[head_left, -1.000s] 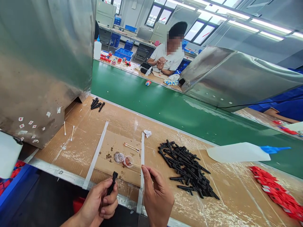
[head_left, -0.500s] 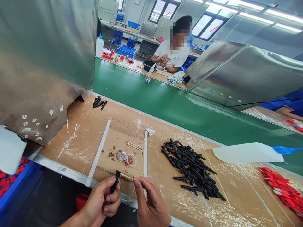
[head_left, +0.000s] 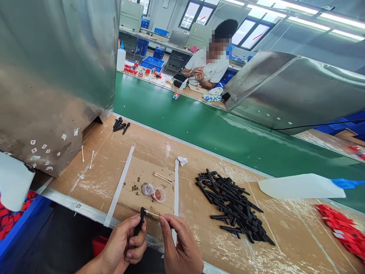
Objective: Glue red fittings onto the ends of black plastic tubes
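Between the thumb and fingers of my left hand (head_left: 125, 241) stands a small black plastic part (head_left: 142, 219), its head upward. My right hand (head_left: 182, 243) pinches a cotton swab (head_left: 152, 215), whose left tip meets or nearly meets the head of the black part. Just beyond my hands, two small clear cups touch on a cardboard sheet (head_left: 127, 196): one cup (head_left: 147, 189) looks clear, the other cup (head_left: 159, 195) has reddish liquid. Used swabs (head_left: 162, 177) lie behind them among dark spots.
A heap of black parts (head_left: 234, 205) lies to the right, beside a white bottle (head_left: 302, 186) on its side and red pieces (head_left: 342, 230). Loose swabs (head_left: 91, 160) lie at left, near a metal panel (head_left: 57, 87). Across the green belt (head_left: 182, 118) a person sits working.
My hands keep almost the same pose, the swab still at the black part's head. The view has shifted slightly. On the belt, a small red piece has moved left; the person opposite has moved their hands.
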Demonstrator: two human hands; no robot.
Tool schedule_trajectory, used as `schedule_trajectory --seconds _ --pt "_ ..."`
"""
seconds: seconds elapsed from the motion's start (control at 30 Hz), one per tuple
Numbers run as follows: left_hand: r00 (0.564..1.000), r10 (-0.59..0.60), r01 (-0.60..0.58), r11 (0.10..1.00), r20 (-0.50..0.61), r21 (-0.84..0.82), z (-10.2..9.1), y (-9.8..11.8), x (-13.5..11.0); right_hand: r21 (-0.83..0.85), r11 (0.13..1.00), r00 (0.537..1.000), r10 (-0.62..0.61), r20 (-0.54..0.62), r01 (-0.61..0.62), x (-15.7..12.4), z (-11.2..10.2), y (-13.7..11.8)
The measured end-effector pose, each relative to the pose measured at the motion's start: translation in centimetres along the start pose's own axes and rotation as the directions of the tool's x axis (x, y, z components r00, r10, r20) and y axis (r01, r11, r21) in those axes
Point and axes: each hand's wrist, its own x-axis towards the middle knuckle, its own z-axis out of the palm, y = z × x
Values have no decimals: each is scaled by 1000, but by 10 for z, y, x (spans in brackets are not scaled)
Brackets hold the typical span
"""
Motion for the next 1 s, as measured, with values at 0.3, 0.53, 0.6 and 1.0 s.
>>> schedule_trajectory --seconds 0.3,0.53,0.6,1.0 --pt "1000 6 -6 1000 -11 16 0 0 2 -9 1000 1000 -13 4 13 0 1 -2" --pt "999 31 -29 998 -35 57 0 -4 0 -38 999 999 -19 -33 18 -1 0 -5" --pt "998 38 -34 996 -49 77 2 -3 0 -57 998 998 -35 -47 33 -1 0 -5" --pt "996 82 -77 991 -42 111 -5 -10 4 -79 991 992 -113 -63 108 -3 -1 -10"
